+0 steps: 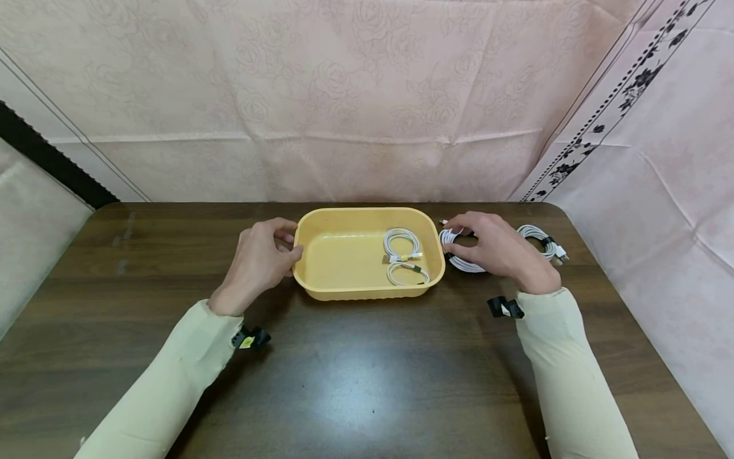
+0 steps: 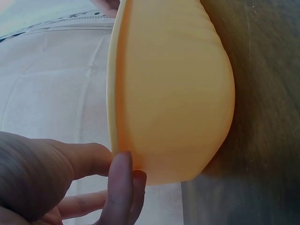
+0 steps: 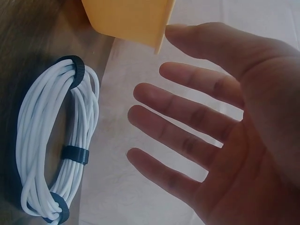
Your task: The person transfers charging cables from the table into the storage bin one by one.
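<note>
A yellow plastic basin [image 1: 355,294] sits on the brown table. My left hand [image 1: 260,258] pinches its left rim between thumb and fingers; the left wrist view shows the thumb and fingers meeting at the basin's edge. Inside, toward the right end, lie two small coiled white cables: one upper cable [image 1: 389,237] and one lower cable [image 1: 391,275]. My right hand [image 1: 493,245] hovers with spread fingers over a larger coiled white cable [image 3: 35,136] bound with black straps. Its thumb reaches the basin's right rim, and part of that coil is hidden in the head view.
Another coiled white cable [image 1: 533,229] with a black strap lies right of my right hand, near the table's right edge. Pale floral cloth [image 1: 344,95] hangs behind the table. Brown tabletop [image 1: 344,376] stretches in front of the basin.
</note>
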{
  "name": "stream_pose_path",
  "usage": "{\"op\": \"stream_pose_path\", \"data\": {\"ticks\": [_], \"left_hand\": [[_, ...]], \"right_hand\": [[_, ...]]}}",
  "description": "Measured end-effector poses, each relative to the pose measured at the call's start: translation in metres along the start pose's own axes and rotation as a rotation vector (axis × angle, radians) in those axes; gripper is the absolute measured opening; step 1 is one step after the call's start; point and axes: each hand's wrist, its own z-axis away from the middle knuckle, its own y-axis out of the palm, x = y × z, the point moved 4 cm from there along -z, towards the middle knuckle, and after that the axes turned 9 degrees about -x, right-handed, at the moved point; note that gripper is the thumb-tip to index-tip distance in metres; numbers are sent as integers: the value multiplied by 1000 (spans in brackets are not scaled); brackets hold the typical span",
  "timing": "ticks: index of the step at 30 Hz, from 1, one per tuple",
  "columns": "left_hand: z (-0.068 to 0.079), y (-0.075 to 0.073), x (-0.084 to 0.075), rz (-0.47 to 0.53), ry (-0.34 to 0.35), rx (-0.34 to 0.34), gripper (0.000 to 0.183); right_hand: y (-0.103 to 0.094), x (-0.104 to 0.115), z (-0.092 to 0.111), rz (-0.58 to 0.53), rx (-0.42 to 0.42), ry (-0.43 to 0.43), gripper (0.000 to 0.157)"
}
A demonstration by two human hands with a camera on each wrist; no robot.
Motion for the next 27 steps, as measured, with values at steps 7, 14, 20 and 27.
{"op": "stream_pose_path", "data": {"ticks": [7, 14, 20, 27], "left_hand": [[-1, 1, 0, -9, -22, 10, 45], [-2, 1, 0, -16, -30, 13, 46], [-3, 2, 2, -39, -28, 19, 46], [-3, 3, 2, -56, -32, 24, 47]], "right_hand": [[2, -3, -1, -10, 30, 18, 39], [5, -5, -2, 1, 56, 40, 41], [7, -7, -2, -3, 103, 76, 43], [8, -9, -2, 8, 110, 88, 45]]}}
